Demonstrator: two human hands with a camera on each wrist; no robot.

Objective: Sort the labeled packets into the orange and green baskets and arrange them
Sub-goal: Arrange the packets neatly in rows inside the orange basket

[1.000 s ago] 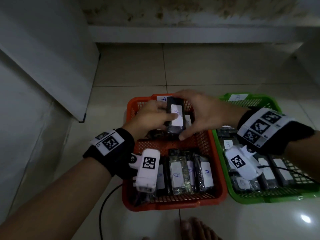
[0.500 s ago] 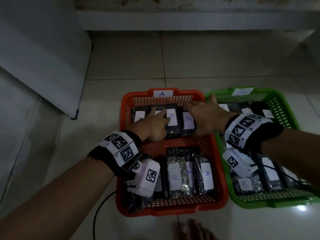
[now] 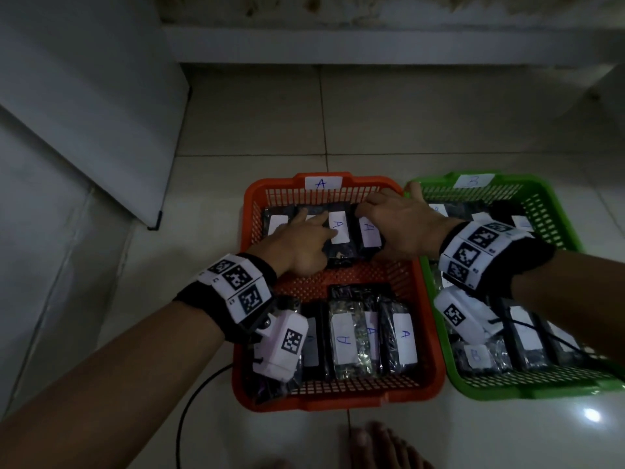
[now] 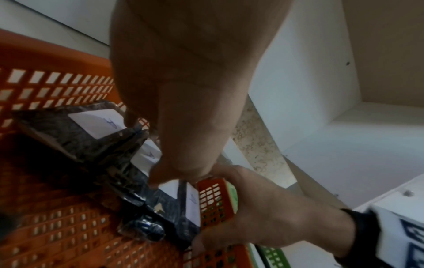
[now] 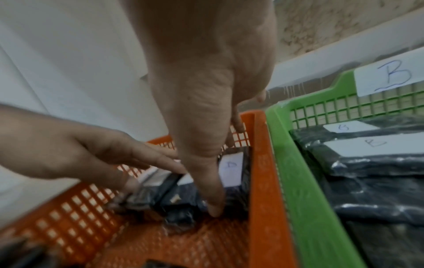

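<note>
We're at the far row of the orange slotted plastic basket [image 3: 429, 319], tagged "A" on its 12 o'clock wall, which sits on the tiled floor [image 3: 257, 130] w/ the green slotted plastic basket [image 3: 554, 214], tagged "B", just beside it at 3 o'clock. Our left hand [image 3: 301, 247] lies w/ fingers straight, index fingertip resting on the white "A" label of the dark glossy plastic-wrapped packet [image 3: 338, 231] third from the left in that row; it grips nothing. Our right hand [image 3: 402, 225] is spread over the last packet at 3 o'clock [image 3: 369, 231], thumb tip down at its near end and fingers reaching to the basket's far wall. We read this hand as pressing rather than clasping (the fingertips are hidden behind the hand itself in the head view).

A second row of "A" packets [image 3: 404, 336] lies at 6 o'clock in the same basket, near the rim; the green one holds "B" packets [image 5: 371, 146].

Handling, as a judgement: the packets look light and fairly stiff inside, but the wrap is slick and crinkly, so a fingertip may skid. Best to take one by its long edges, thumb opposite fingers, not by the loose film ends. Nudging flat w/ open fingers suits the squaring-up step we seem to be on.
</note>
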